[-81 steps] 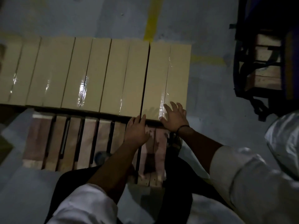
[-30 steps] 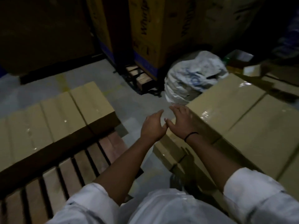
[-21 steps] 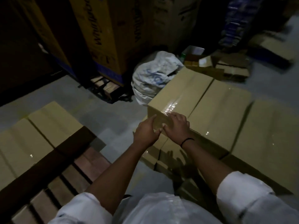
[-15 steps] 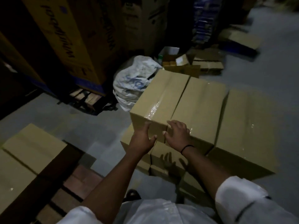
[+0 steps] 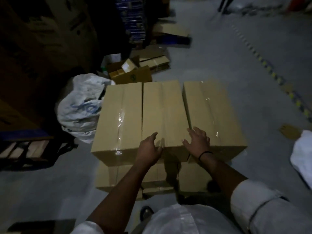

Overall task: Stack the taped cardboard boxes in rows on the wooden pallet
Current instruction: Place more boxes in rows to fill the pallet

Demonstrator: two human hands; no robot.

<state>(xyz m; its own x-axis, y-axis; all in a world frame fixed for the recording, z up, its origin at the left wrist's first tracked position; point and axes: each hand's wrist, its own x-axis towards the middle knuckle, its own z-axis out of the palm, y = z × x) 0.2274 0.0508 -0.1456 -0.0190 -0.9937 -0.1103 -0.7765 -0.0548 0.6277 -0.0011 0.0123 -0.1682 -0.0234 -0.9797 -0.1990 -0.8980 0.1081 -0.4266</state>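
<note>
Pick-up of the middle box (image 5: 162, 112) seems in hand: the left hand (image 5: 149, 149) and right hand (image 5: 197, 142) are laid at its near edge, fingers (image 5: 192, 132) wide. A firm side grip is likely needed next.

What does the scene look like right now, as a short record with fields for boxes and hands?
top layer: left box, middle box, right box, taped, side by side
underneath: lower boxes, partly hidden
left hand: at middle box's near edge, thumb on top
right hand: fingers spread over middle box's near right corner
beside stack: white sack, to the left
lifted: nothing yet
</note>
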